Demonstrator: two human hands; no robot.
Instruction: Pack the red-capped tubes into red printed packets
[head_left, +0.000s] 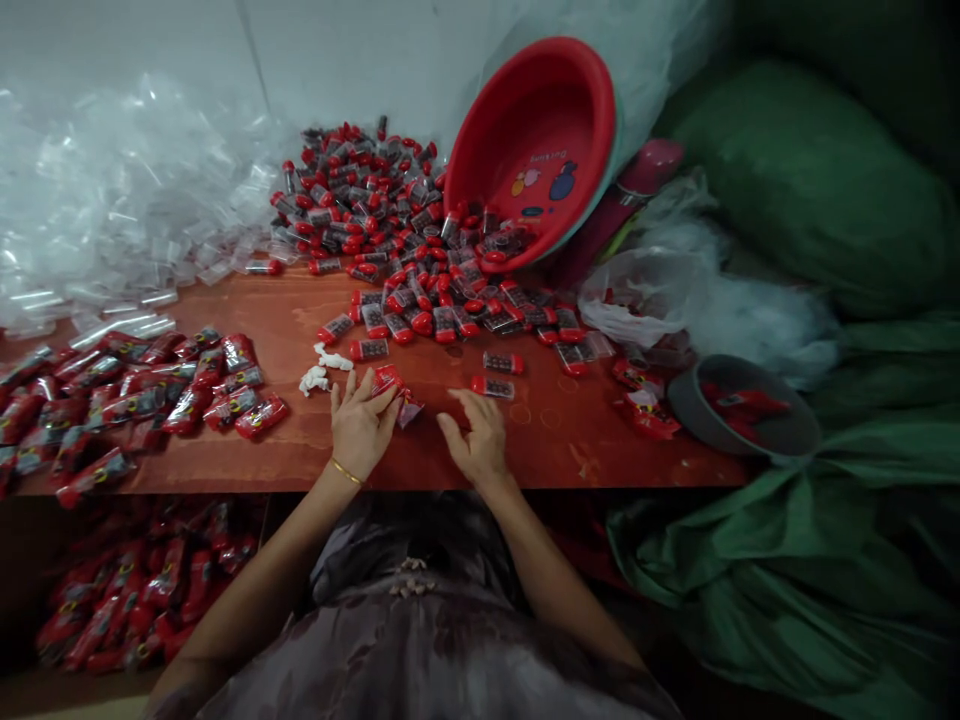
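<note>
My left hand (358, 430), with a gold bangle at the wrist, rests on the table at the middle. Its thumb and index finger are at the near edge of a small red plastic wrapper (388, 380) and seem to pinch it; the other fingers are spread. To the right, my right hand (478, 437) is open, thumb apart from its fingers, holding nothing. Just beyond it lie two clear tubes with red caps and dark contents, a nearer tube (493, 387) and a farther tube (503, 362). Crumpled white bits (315, 379) lie beyond my left hand.
A heap of red-capped tubes (360, 200) spills from a tilted red basin (480, 130). Filled red packets (150, 390) cover the left, below clear empty tubes (112, 200). A grey bowl (686, 400) stands right, near green cloth (862, 520). More packets (150, 590) lie below the table (247, 465).
</note>
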